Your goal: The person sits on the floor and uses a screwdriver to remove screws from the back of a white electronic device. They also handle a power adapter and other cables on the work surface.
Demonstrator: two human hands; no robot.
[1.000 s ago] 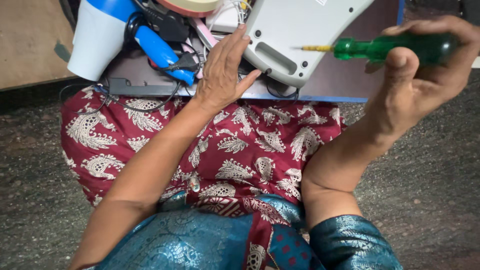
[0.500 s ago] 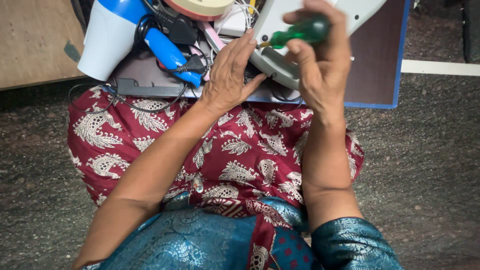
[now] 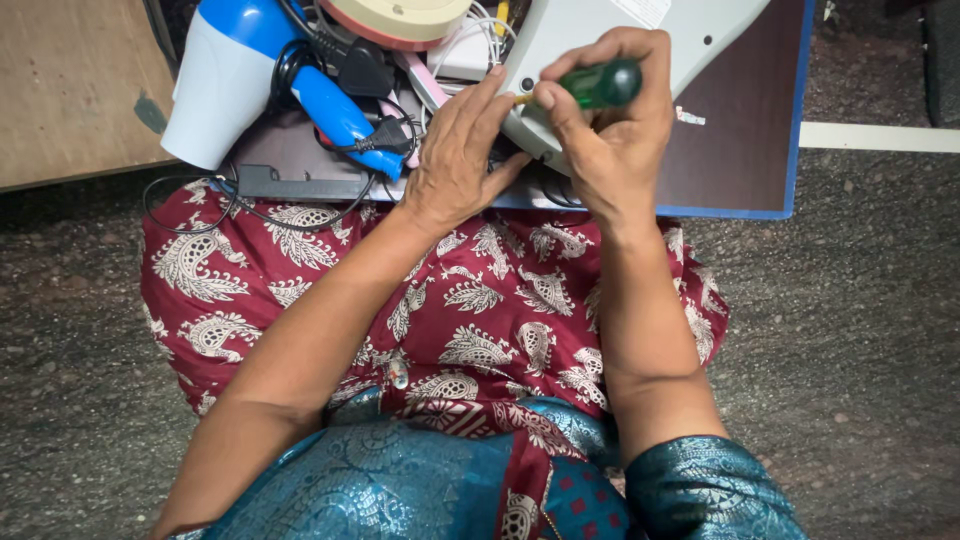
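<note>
Brown board [image 3: 740, 150] lies across my lap above gritty floor [image 3: 860, 330], my right hand [image 3: 610, 130] gripping a green screwdriver [image 3: 600, 84], my left hand [image 3: 462, 150] spread flat against the grey casing [image 3: 640, 35].

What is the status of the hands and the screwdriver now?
Right hand grips green screwdriver, tip at grey appliance casing. Left hand steadies casing. Black cables crowd the left side.

The screwdriver [image 3: 598, 84] tip hides behind the left hand [image 3: 462, 155]; the grey appliance [image 3: 640, 30] runs off the top edge.
</note>
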